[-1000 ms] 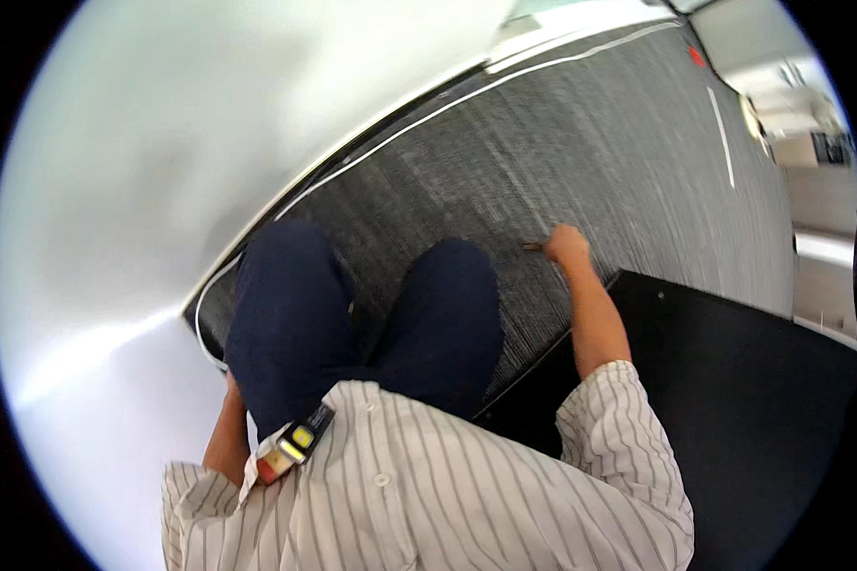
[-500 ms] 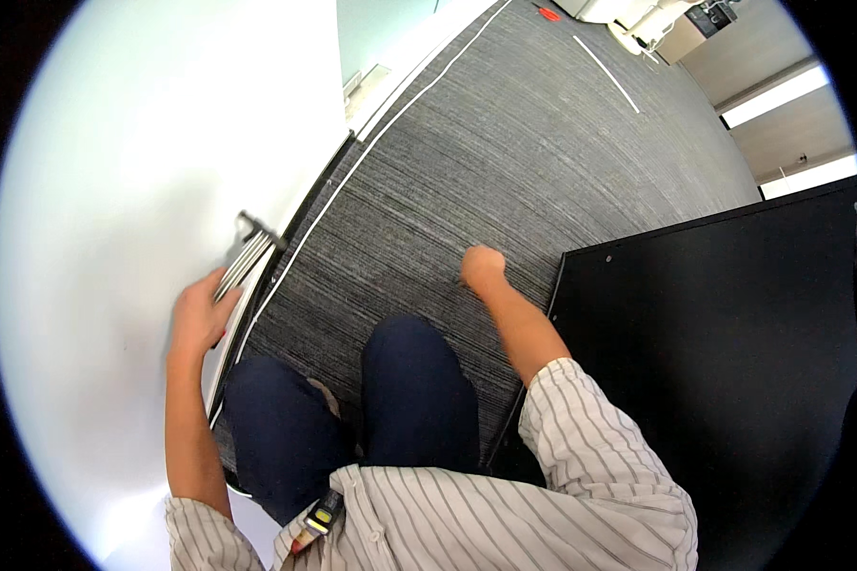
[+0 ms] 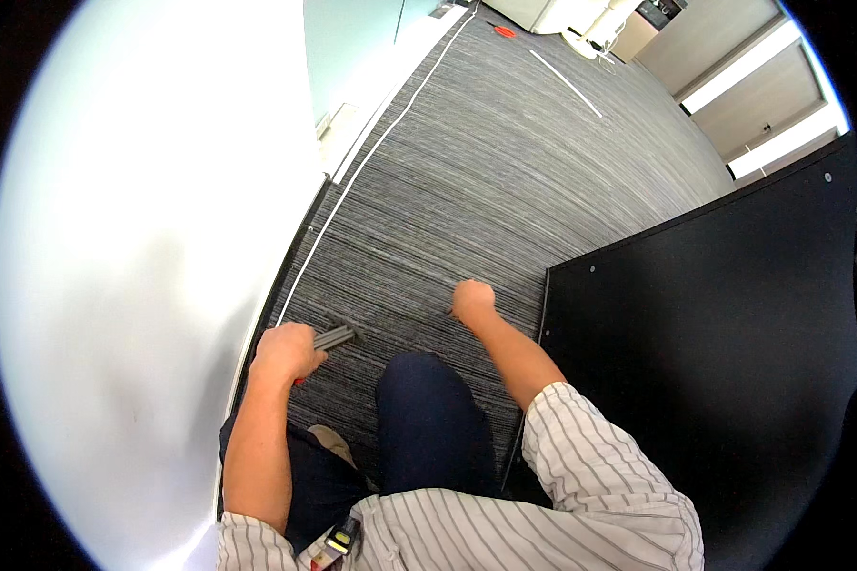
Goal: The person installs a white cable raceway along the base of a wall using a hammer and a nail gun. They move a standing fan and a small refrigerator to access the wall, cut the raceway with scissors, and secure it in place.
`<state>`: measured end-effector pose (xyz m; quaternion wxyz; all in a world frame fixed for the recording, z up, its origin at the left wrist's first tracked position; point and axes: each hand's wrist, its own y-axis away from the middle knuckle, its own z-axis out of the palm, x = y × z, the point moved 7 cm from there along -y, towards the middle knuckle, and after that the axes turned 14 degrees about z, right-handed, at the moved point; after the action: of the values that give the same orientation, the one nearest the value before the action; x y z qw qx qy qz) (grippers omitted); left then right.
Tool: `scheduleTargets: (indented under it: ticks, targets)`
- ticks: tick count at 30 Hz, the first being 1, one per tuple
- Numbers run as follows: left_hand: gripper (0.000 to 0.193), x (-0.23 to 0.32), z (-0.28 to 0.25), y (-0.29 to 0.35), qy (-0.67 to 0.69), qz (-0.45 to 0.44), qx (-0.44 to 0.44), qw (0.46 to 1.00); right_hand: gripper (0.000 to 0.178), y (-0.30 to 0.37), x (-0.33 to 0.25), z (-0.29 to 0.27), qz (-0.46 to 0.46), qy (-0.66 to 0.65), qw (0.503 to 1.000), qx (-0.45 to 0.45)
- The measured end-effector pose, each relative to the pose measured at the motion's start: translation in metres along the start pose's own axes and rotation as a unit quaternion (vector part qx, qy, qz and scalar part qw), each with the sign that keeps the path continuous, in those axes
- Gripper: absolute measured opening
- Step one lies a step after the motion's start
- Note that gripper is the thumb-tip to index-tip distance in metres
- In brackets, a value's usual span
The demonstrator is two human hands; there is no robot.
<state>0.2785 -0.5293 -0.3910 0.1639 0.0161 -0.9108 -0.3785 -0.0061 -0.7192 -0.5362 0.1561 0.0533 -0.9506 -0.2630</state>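
Note:
My left hand point(image 3: 288, 352) is closed around a hand tool point(image 3: 334, 339) with parallel silver-grey metal bars and a darker end. A bit of red shows under my fingers. The tool's exact kind is not clear. It points right, over the grey striped carpet point(image 3: 428, 205). Just beyond this hand a thin white cable point(image 3: 337, 206) runs along the foot of the white wall panel point(image 3: 152, 190). My right hand point(image 3: 473, 301) is a fist above the carpet, left of a black cabinet panel point(image 3: 695, 314). Something small and dark peeks out at its fingers, too little to name.
The black panel fills the right side and the white wall the left. Farther off lie a red-handled tool point(image 3: 505, 32) and a long white strip point(image 3: 566, 84). A white stand base point(image 3: 581, 45) with cords is at the back. My bent knees point(image 3: 428, 419) are below.
My left hand has swung away from the wall to the right, bringing the metal tool over the carpet. My right hand stays a fist, slightly lower in the picture. The view has shifted.

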Motion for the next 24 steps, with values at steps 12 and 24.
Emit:
scheduleTargets:
  ticks: [12,24]
  targets:
    - [0.030,0.007,-0.016,-0.019,0.111,0.052,0.087,0.989,0.017,0.042,0.031,0.042,0.086,-0.081,0.993,0.020]
    - [0.040,0.027,0.079,0.015,0.299,-0.088,0.090,0.946,0.040,0.062,0.020,0.009,0.146,-0.231,0.956,-0.106]
